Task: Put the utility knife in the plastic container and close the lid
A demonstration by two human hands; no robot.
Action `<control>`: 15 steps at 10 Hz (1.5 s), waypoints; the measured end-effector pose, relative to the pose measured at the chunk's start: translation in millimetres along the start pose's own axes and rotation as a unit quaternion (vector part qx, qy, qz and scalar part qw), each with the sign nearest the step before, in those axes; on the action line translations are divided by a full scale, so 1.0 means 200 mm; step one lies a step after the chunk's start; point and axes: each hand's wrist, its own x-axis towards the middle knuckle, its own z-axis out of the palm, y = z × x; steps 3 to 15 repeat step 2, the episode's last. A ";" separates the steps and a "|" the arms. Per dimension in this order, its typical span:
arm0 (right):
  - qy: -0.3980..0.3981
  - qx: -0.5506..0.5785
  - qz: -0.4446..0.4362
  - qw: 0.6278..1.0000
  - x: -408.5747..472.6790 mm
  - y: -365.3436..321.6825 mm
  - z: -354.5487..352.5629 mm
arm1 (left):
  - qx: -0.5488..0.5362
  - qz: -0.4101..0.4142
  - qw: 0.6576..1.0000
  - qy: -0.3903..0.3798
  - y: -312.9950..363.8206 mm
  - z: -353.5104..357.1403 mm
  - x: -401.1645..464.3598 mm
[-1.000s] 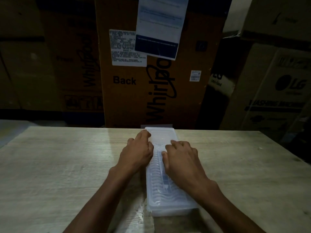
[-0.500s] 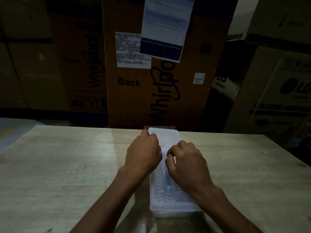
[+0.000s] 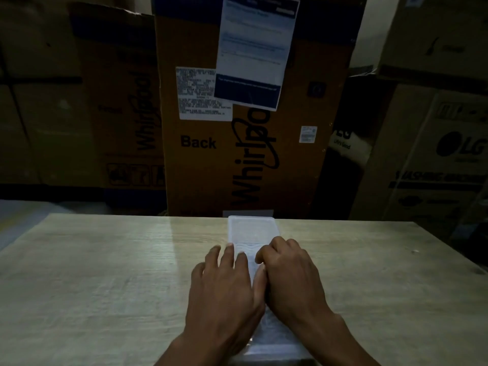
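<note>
Head view, translucent plastic container (image 3: 252, 231), lid seemingly shut, both hands atop

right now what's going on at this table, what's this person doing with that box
A person is pressing both hands down on a long translucent plastic container that lies lengthwise on the wooden table. The left hand lies flat with its fingers spread along the container's left side, and the right hand rests on its right side with its fingers curled. The lid is on the container and they seem to be pushing it shut. The utility knife is not visible. Large cardboard appliance boxes stand behind the table.
</note>
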 end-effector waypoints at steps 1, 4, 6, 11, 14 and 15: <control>-0.002 0.013 0.003 1.000 0.01 0.00 0.01 | -0.008 0.002 1.000 -0.005 0.00 0.00 0.00; 0.019 0.045 0.006 0.999 0.01 0.02 -0.01 | -0.015 0.018 0.999 0.024 0.01 -0.03 -0.01; 0.019 0.045 0.006 0.999 0.01 0.02 -0.01 | -0.015 0.018 0.999 0.024 0.01 -0.03 -0.01; 0.019 0.045 0.006 0.999 0.01 0.02 -0.01 | -0.015 0.018 0.999 0.024 0.01 -0.03 -0.01; 0.019 0.045 0.006 0.999 0.01 0.02 -0.01 | -0.015 0.018 0.999 0.024 0.01 -0.03 -0.01; 0.019 0.045 0.006 0.999 0.01 0.02 -0.01 | -0.015 0.018 0.999 0.024 0.01 -0.03 -0.01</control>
